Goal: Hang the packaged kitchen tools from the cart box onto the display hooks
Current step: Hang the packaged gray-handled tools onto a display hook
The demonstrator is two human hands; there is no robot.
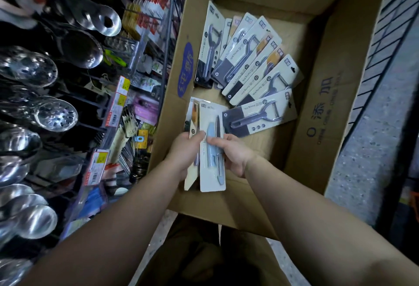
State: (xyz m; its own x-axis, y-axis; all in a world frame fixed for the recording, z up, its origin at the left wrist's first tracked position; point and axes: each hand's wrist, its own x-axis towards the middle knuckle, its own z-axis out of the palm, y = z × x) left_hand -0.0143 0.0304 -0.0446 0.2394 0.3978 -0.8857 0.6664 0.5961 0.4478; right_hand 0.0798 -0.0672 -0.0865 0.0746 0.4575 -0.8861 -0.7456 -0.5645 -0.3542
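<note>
Over the near end of the open cardboard box (313, 108), both hands hold a small stack of carded knife packs (212, 172); the top one shows a light blue knife on a white card. My left hand (184, 149) grips the stack from its left edge, thumb on the front. My right hand (229, 152) pinches the top card from the right. Several carded grey peelers (251, 63) lie fanned out on the box floor farther in.
The display rack at the left holds hanging steel ladles and skimmers (54, 113), price tags (118, 102) and small packaged goods on hooks (147, 20). A wire cart side (172, 24) runs between rack and box. A speckled floor (374, 149) lies to the right.
</note>
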